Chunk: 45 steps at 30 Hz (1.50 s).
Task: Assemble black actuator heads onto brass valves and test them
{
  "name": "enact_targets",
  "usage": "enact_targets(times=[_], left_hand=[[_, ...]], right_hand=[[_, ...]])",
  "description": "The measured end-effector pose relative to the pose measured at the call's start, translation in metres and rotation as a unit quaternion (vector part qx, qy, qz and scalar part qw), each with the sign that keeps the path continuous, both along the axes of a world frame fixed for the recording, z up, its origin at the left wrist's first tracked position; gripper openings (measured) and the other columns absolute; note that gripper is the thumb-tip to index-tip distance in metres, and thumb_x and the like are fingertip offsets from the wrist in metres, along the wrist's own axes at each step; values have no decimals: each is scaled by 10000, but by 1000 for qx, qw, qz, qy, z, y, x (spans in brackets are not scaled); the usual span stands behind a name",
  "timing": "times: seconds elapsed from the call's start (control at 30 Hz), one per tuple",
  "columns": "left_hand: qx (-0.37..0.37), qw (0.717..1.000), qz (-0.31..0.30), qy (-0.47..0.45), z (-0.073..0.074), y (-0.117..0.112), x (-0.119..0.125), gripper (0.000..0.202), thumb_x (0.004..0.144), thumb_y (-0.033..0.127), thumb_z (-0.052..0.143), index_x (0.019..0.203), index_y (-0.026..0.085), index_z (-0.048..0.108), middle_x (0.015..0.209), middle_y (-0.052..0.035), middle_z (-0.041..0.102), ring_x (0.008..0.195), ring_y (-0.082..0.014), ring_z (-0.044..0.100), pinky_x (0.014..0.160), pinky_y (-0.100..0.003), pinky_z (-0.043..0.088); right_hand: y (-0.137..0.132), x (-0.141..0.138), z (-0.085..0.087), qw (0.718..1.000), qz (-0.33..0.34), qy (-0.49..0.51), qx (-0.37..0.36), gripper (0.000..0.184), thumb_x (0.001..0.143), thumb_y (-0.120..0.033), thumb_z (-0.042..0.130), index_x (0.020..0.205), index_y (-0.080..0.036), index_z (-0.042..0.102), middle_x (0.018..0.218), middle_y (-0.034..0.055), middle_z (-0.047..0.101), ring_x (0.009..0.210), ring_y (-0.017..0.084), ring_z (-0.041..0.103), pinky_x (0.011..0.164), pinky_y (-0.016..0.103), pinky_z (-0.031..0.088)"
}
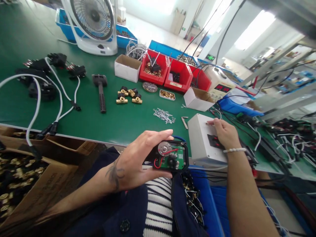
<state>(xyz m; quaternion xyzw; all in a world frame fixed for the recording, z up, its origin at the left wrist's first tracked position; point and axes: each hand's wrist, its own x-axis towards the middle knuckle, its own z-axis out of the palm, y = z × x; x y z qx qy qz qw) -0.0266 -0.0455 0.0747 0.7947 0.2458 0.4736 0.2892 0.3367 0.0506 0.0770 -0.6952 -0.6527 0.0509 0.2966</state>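
Observation:
My left hand (pixel 142 156) grips an open black plastic housing (pixel 185 158) by its edges, thumb below and fingers above. Inside it show a green circuit board (pixel 181 160), a round silver motor (pixel 164 148) and red wires. To the right stands a grey metal box (pixel 201 141) with a black panel on its face. My right hand (pixel 224 133) rests against this box, its thumb and fingers pinched together at a small switch lever (pixel 206 123); the fingertips partly hide it. A white bead bracelet is on that wrist.
On the green table (pixel 138 121) lie cotter pins (pixel 165 116), a hex key (pixel 184 122), brass valve fittings (pixel 122 100) and a black hammer-shaped tool (pixel 101 93). Red bins (pixel 154 67), a white fan (pixel 95 26) and white cables (pixel 37 98) stand or lie farther out.

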Motion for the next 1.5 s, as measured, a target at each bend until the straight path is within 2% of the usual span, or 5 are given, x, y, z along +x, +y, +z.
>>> enact_targets(times=[0.43, 0.63, 0.97, 1.2, 1.5], left_hand=[[36, 999, -11, 13, 10, -7, 0, 865, 846, 362, 720, 1530, 213, 212, 1298, -133, 612, 1203, -229, 568, 1058, -380, 468], [60, 998, -9, 6, 9, -6, 1, 879, 841, 348, 728, 1528, 154, 214, 1295, -135, 614, 1236, -192, 542, 1109, -317, 417], [60, 998, -4, 25, 7, -10, -2, 885, 835, 338, 739, 1531, 190, 213, 1329, -118, 602, 1251, -183, 527, 1114, -319, 417], [67, 997, -5, 37, 10, -10, -2, 869, 849, 334, 727, 1533, 203, 208, 1338, -95, 595, 1280, -151, 499, 1138, -264, 376], [70, 997, -8, 28, 10, -11, -4, 827, 859, 328, 715, 1521, 203, 236, 1342, -102, 589, 1269, -164, 507, 1126, -272, 392]], right_hand=[[-2, 0, -2, 1000, 3, -11, 9, 581, 862, -697, 405, 856, -216, 730, 917, 99, 752, 918, 278, 677, 833, 408, 497], [-3, -1, -1, 1000, 5, -11, 8, 565, 869, -665, 416, 867, -196, 731, 927, 110, 752, 908, 275, 680, 834, 402, 502], [-4, -1, -2, 1000, 5, -16, 7, 530, 876, -616, 423, 879, -187, 734, 936, 112, 750, 927, 267, 675, 853, 391, 496], [-4, -2, -1, 1000, 5, -9, 2, 491, 866, -581, 445, 892, -185, 733, 940, 113, 753, 944, 271, 674, 868, 397, 490], [-5, -5, 2, 1000, 0, -4, -7, 458, 856, -523, 447, 911, -173, 737, 941, 120, 750, 934, 269, 677, 860, 394, 492]])
